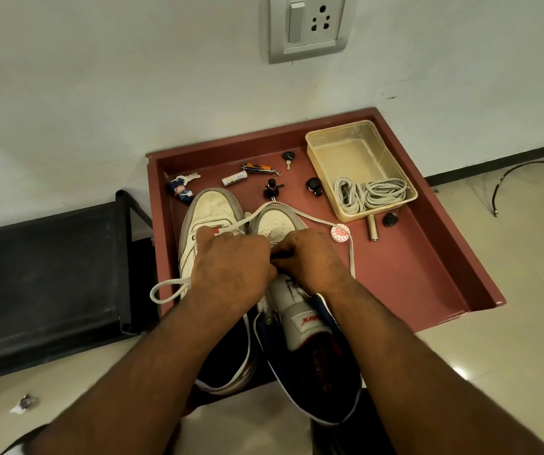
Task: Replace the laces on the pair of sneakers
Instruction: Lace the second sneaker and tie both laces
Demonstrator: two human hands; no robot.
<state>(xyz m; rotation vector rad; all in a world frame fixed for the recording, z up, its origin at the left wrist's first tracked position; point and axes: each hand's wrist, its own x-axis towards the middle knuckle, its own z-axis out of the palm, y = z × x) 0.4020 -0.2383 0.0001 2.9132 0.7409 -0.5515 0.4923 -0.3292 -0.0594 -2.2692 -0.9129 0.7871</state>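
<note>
While threaded through the right sneaker at the tray's near-left edge: flat lace, limp and light, best pinched near its tip; left hand and right hand curled, apparently pinching it.

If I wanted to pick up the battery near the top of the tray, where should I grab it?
Pinch the battery across its middle, coming straight down from above. It is a small cylinder lying flat on the red tray, so its long rounded sides face your fingers. The keychain doll and pocket tool lie beside it but apart, leaving room.
</note>
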